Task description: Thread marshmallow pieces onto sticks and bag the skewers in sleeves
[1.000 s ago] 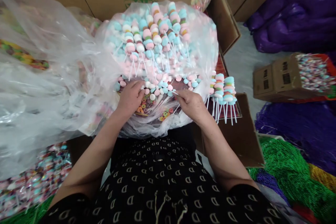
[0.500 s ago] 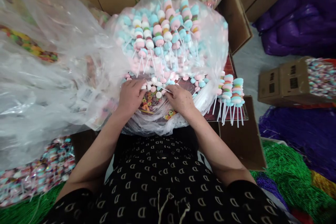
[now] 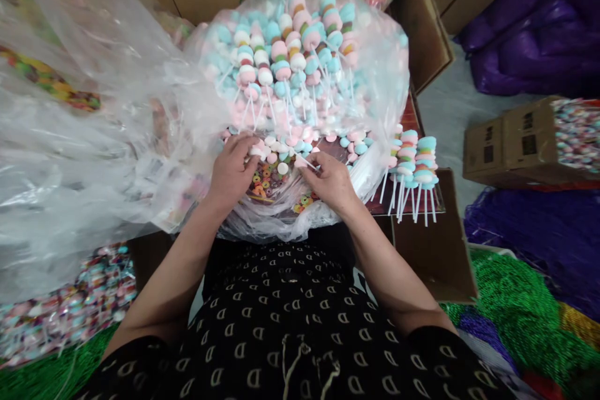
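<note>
A clear plastic bag (image 3: 379,94) lies in front of the person, holding many pastel candy skewers (image 3: 285,56). More skewers (image 3: 412,169) stand just beside it on the right. The right hand (image 3: 330,182) is nearly closed, pinching a white stick (image 3: 307,162) between thumb and forefinger. The left hand (image 3: 229,172) is curled, fingertips on candy pieces (image 3: 257,151); its grip cannot be determined. Ring candies (image 3: 269,184) lie just below.
</note>
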Tool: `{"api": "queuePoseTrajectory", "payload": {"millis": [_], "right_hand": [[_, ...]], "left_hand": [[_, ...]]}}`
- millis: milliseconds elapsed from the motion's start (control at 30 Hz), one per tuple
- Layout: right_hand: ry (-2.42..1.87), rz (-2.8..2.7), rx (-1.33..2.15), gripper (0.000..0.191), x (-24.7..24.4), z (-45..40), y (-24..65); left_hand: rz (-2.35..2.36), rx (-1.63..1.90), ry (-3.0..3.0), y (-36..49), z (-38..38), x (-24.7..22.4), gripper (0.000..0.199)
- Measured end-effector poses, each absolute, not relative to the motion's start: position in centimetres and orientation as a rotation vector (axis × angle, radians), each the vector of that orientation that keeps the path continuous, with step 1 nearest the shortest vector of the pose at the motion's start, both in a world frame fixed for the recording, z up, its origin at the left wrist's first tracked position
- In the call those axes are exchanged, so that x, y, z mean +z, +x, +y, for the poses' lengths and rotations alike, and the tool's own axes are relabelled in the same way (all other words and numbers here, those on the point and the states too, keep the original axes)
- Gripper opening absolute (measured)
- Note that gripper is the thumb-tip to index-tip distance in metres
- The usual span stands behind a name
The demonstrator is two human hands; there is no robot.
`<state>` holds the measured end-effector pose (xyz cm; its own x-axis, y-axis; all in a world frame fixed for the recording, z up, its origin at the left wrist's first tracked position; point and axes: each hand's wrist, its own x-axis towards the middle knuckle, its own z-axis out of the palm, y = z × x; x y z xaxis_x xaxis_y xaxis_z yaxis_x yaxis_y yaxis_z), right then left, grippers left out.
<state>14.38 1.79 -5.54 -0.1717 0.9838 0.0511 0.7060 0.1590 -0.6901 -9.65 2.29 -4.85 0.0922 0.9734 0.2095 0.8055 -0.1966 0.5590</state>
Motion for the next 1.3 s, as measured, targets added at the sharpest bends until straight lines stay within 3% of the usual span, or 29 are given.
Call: {"api": "queuePoseTrajectory", "payload": {"millis": [200, 333, 633, 1067, 1300], "right_hand": [[-1.530, -1.727, 0.906, 0.021, -5.1, 1.3, 14.6], [-1.419, -1.558, 1.147, 0.024, -4.4, 0.7, 14.5], [-1.164, -1.355, 1.452, 0.026, -3.2, -0.5, 14.1], [-1.280, -1.405, 1.330, 0.026, -3.9, -1.2, 13.6], [-1.206, -1.379, 1.374, 0.030, -2.0, -3.5, 15.1]], "left_hand": [[1.642, 0.896, 1.929, -9.2, 0.9, -4.4, 0.028], [1.323, 1.162, 1.327, -7.6, -0.3, -4.6, 0.026], [0.994, 1.186, 0.818, -4.0, -0.7, -4.7, 0.025], [1.063, 1.163, 0.972, -2.8, -2.3, -6.0, 0.043], [1.097, 1.185, 0.842, -2.9, -2.1, -5.3, 0.029]]}}
